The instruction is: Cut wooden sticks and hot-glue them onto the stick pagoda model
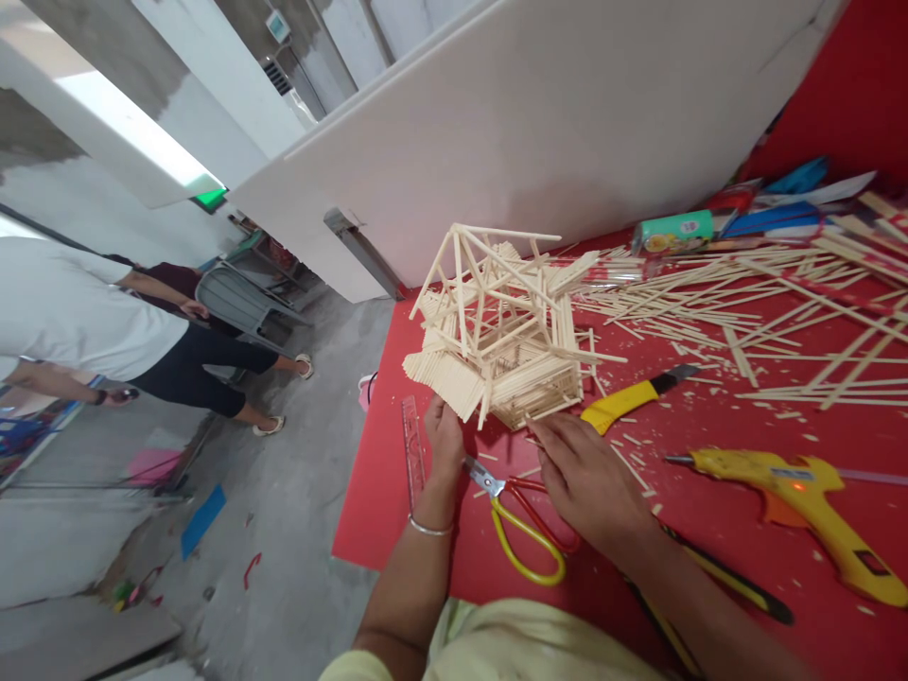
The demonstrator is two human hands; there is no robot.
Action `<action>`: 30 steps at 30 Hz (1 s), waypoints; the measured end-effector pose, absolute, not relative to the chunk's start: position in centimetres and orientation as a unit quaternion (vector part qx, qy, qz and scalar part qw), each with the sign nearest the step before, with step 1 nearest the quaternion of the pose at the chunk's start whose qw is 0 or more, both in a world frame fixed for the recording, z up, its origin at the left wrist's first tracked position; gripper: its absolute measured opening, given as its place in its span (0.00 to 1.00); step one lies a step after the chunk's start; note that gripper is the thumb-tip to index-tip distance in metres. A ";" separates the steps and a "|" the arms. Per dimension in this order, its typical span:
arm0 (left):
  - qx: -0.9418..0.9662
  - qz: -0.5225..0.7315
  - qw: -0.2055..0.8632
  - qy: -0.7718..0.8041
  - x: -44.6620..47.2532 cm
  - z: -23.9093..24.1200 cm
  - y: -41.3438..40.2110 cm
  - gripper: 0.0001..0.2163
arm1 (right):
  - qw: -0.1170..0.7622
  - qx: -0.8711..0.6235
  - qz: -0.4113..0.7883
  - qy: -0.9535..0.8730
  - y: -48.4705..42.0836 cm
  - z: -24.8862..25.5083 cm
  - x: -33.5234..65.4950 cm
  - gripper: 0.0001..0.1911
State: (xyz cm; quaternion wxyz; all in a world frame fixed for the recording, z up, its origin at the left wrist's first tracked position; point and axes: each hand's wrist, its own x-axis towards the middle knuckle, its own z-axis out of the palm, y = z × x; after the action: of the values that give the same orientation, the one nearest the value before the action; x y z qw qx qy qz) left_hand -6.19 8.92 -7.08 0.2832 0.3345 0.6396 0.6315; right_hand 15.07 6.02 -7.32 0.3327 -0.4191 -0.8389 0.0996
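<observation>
Much of what we see is partly hidden: our left hand covers the near left corner of the stick house, and we cannot tell how firmly its fingers grip there. Our right hand lies palm down with fingers loosely spread, fingertips touching the model's near base edge; it holds nothing we can make out. The right forearm hides part of a black-and-yellow tool, and the scissors lie half under both wrists.

The house stands near the left edge of the red table, close to the white partition behind it, so room is tight on that side. To the right, loose sticks, a yellow utility knife and a glue gun crowd the surface. A clear ruler lies just left of our left hand.

The model sits upright, its open roof frame peaking upward, its long axis running roughly left to right across the table.
</observation>
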 end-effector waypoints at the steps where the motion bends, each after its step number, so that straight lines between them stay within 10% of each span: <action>1: 0.335 0.632 0.284 0.639 -6.3 -7.2 8.9 0.10 | 0.332 -0.422 0.105 -0.837 6.0 -7.3 15.0 0.24; 30: 0.476 0.524 0.228 0.668 -4.9 -7.0 7.4 0.17 | 0.337 -0.493 0.082 -0.798 6.7 -6.9 15.7 0.26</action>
State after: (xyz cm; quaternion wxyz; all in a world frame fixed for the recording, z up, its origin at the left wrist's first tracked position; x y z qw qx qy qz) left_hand -4.95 7.39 -6.99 0.2283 0.4762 0.6683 0.5238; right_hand 15.70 6.68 -6.89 0.3373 -0.4926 -0.7980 0.0820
